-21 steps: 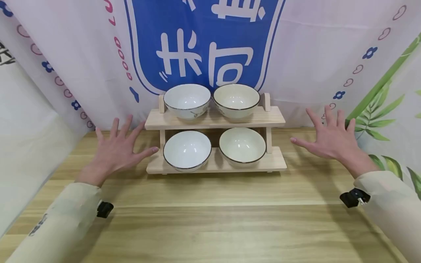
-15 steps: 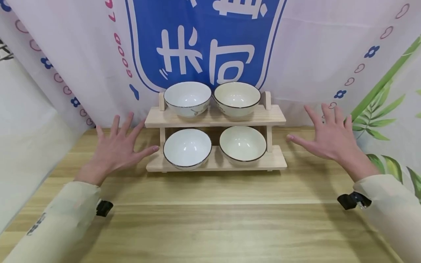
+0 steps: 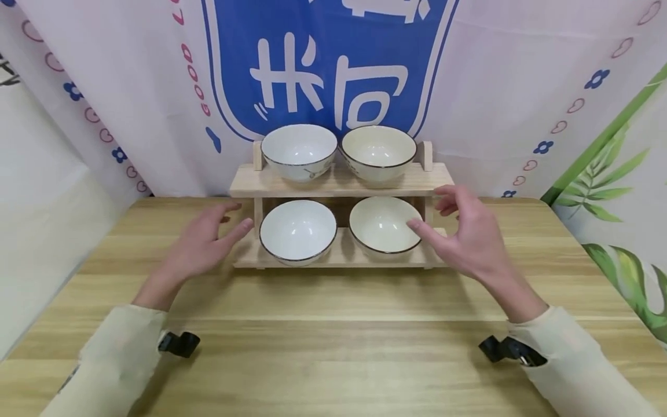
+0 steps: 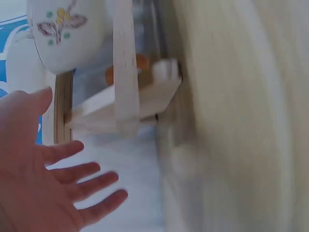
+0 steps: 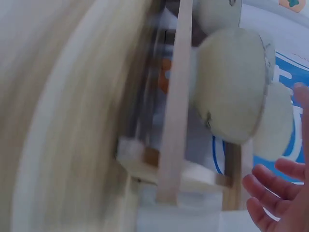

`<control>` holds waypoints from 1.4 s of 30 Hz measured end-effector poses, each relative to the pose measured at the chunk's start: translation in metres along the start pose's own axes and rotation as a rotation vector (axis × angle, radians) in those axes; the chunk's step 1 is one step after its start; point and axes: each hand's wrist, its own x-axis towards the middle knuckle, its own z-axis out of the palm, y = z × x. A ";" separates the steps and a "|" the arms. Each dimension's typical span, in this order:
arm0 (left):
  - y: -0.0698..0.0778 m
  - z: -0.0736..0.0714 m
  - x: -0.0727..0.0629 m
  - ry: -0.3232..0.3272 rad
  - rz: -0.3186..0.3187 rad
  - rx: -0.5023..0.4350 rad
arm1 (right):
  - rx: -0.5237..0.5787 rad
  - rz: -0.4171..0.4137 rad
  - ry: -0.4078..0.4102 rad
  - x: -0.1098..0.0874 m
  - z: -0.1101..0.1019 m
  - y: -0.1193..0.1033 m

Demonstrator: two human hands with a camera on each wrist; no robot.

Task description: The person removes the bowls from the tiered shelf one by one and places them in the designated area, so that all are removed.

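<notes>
A two-tier wooden rack [image 3: 341,186] carries two bowls on each shelf. On the upper shelf are a white bowl [image 3: 299,152] and a cream bowl [image 3: 379,152]. Below them sit another white bowl [image 3: 298,230] and another cream bowl [image 3: 384,223], all dark-rimmed. My left hand [image 3: 203,240] is beside the rack's left end, fingers relaxed and holding nothing. At the right end is my right hand [image 3: 471,234], its thumb overlapping the lower cream bowl's rim in the head view. The right wrist view shows loosely bent fingers [image 5: 273,191] apart from the bowls.
The rack stands near the back of a wood-grain table [image 3: 333,347]. Behind it hangs a white curtain [image 3: 484,87] with a blue printed panel [image 3: 312,69]. Leaf-patterned cloth [image 3: 599,185] is at the right. Black wrist devices [image 3: 179,344] sit at both sleeves.
Both hands were spread wide on either side of the rack. The right hand has moved left to the rack's end; the left has turned slightly inward, fingers less spread. The bowls stay on their shelves.
</notes>
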 end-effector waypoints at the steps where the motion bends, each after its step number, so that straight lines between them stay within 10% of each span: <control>1: 0.000 0.003 0.000 -0.010 0.003 -0.036 | 0.023 0.017 0.009 0.000 0.004 -0.002; 13: -0.005 0.028 0.005 -0.032 0.009 -0.154 | 0.230 0.185 0.146 -0.003 0.048 -0.011; 24: -0.016 0.032 -0.001 -0.045 -0.057 -0.180 | 0.452 0.386 -0.039 -0.009 0.064 -0.015; 42: -0.021 0.028 -0.004 -0.105 -0.057 -0.168 | 0.375 0.382 -0.218 -0.008 0.057 -0.013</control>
